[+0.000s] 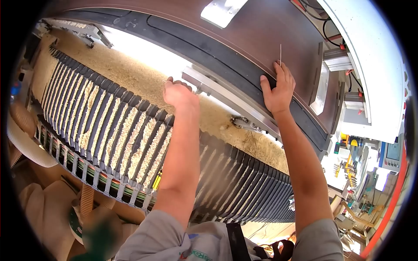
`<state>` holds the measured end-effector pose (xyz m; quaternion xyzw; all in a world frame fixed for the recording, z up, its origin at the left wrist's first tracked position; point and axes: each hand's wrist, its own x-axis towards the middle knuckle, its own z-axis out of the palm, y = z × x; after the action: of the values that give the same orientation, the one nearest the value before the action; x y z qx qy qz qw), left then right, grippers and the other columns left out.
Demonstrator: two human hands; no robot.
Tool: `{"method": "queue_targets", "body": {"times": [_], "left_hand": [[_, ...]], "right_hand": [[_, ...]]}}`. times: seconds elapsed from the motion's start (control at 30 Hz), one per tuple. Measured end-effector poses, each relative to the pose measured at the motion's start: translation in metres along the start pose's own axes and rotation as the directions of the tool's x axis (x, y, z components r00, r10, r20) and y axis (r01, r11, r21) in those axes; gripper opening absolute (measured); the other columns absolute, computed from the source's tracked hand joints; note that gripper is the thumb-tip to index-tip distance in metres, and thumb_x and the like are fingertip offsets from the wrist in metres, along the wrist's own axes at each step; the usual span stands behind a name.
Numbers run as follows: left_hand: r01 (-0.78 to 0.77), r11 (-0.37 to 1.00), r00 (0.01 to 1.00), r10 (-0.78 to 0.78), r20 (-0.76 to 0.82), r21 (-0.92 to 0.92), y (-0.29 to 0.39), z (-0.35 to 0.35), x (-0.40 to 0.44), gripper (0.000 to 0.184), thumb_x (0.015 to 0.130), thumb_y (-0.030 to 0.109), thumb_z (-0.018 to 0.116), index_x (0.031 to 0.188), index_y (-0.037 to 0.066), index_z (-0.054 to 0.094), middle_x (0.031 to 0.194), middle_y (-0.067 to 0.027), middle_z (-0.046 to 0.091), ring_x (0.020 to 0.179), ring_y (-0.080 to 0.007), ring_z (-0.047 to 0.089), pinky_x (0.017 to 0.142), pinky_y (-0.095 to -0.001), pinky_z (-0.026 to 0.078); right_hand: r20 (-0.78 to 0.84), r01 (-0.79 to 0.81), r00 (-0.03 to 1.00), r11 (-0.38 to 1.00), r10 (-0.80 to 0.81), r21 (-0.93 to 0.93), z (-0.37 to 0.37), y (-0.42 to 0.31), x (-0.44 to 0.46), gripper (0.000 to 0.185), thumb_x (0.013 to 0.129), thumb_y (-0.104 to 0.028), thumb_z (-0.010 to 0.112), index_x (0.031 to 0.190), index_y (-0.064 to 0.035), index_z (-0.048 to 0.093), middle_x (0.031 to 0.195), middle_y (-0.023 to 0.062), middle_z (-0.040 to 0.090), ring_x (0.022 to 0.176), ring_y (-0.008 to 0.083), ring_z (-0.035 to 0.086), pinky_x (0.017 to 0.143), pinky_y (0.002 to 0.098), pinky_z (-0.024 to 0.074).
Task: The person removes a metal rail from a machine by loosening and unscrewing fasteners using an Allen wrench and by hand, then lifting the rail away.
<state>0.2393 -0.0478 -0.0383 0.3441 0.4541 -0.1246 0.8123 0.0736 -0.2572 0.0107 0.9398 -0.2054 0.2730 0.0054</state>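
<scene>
My left hand [179,94] is closed beside the end of a metal rail [204,82], above a sawdust-covered surface; whatever its curled fingers hold is hidden. My right hand [280,92] leans on the dark edge strip [244,69] of a brown panel [261,37], thumb apart from the fingers. A thin straight metal rod [281,53] sticks up from between its fingertips. Below both arms runs a black segmented cable chain [109,117], with wood shavings packed between its links.
Sawdust [143,74] covers the machine bed behind the chain. A metal fitting [246,123] sits between my arms. Yellow pieces [157,180] lie by my left forearm. Ribbed hoses [87,202] stand at lower left. Tools [348,167] and a control screen [393,151] are at right.
</scene>
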Motion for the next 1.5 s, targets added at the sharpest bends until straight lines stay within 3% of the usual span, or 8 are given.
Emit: {"method": "queue_targets", "body": {"times": [0.47,0.5,0.57,0.67,0.9,1.13,1.2,1.5], "left_hand": [[-0.663,0.735,0.712,0.562,0.42,0.141,0.009,-0.019,-0.037,0.025,0.105,0.023,0.046,0.105,0.004,0.062,0.07,0.0006,0.05,0.061,-0.0073,0.038,0.056,-0.0284,0.032],[-0.88,0.472,0.38,0.626,0.681,0.057,0.006,-0.028,-0.065,0.025,0.105,0.025,0.049,0.103,0.003,0.06,0.069,-0.0011,0.051,0.06,-0.0064,0.038,0.056,-0.0262,0.032],[-0.9,0.412,0.218,0.709,0.671,-0.143,0.015,-0.015,-0.106,0.024,0.106,0.023,0.05,0.102,0.001,0.059,0.067,-0.0005,0.05,0.058,-0.0071,0.037,0.055,-0.0259,0.031],[-0.52,0.854,0.732,0.458,0.505,-0.022,0.055,-0.01,-0.105,0.022,0.105,0.022,0.051,0.097,0.003,0.058,0.069,0.0003,0.05,0.058,-0.0091,0.037,0.056,-0.0272,0.031],[-0.464,0.847,0.792,0.264,0.551,0.261,0.044,-0.068,-0.045,0.024,0.108,0.021,0.049,0.106,0.003,0.066,0.077,-0.0002,0.06,0.065,-0.0096,0.049,0.06,-0.0269,0.041],[-0.876,0.296,0.465,0.312,0.828,0.381,0.037,-0.096,-0.036,0.025,0.108,0.021,0.054,0.102,0.0,0.066,0.076,0.0002,0.06,0.067,-0.007,0.049,0.062,-0.0247,0.041],[-0.652,0.67,0.646,0.244,0.724,0.356,0.043,-0.089,-0.048,0.027,0.108,0.026,0.053,0.105,0.001,0.064,0.073,0.0002,0.056,0.06,-0.007,0.045,0.056,-0.025,0.037],[-0.235,0.966,0.846,0.258,0.466,-0.109,0.004,-0.036,-0.028,0.019,0.105,0.023,0.05,0.092,0.009,0.052,0.065,0.0019,0.039,0.054,-0.0099,0.031,0.05,-0.028,0.025]], "right_hand": [[-0.004,0.019,1.0,1.0,-0.019,0.003,0.0,0.003,-0.001,0.055,0.088,-0.032,0.069,0.134,-0.0034,0.058,0.142,0.0172,0.055,0.133,0.0365,0.049,0.113,0.0489,0.0327],[-0.013,0.027,1.0,1.0,-0.026,0.003,0.002,0.004,0.002,0.055,0.088,-0.032,0.069,0.134,-0.0032,0.058,0.142,0.0174,0.055,0.133,0.0368,0.049,0.113,0.049,0.0327],[-0.017,0.036,0.999,0.999,-0.036,0.014,0.001,0.005,-0.002,0.056,0.088,-0.032,0.069,0.134,-0.0029,0.057,0.142,0.0178,0.055,0.133,0.0373,0.048,0.113,0.0491,0.0327],[0.013,0.02,1.0,1.0,-0.02,0.006,-0.003,0.004,-0.001,0.057,0.088,-0.032,0.069,0.134,-0.0029,0.057,0.142,0.0174,0.055,0.133,0.0369,0.049,0.113,0.0491,0.0327],[-0.003,0.02,1.0,1.0,-0.02,-0.003,-0.002,0.003,0.0,0.054,0.088,-0.033,0.069,0.133,-0.0033,0.059,0.141,0.0163,0.056,0.133,0.0354,0.05,0.113,0.0479,0.0329],[-0.006,0.025,1.0,1.0,-0.025,-0.015,0.002,0.005,-0.001,0.054,0.089,-0.034,0.068,0.132,-0.0032,0.06,0.141,0.016,0.057,0.133,0.0349,0.05,0.113,0.0469,0.0331],[-0.008,0.019,1.0,1.0,-0.02,-0.01,0.003,0.006,-0.001,0.054,0.089,-0.035,0.068,0.133,-0.0041,0.06,0.142,0.0157,0.057,0.133,0.0346,0.05,0.113,0.0466,0.0328],[0.0,0.003,1.0,1.0,-0.003,-0.02,0.003,0.007,-0.003,0.054,0.089,-0.035,0.069,0.133,-0.0056,0.061,0.142,0.0145,0.057,0.133,0.0343,0.05,0.114,0.0459,0.0324]]}}
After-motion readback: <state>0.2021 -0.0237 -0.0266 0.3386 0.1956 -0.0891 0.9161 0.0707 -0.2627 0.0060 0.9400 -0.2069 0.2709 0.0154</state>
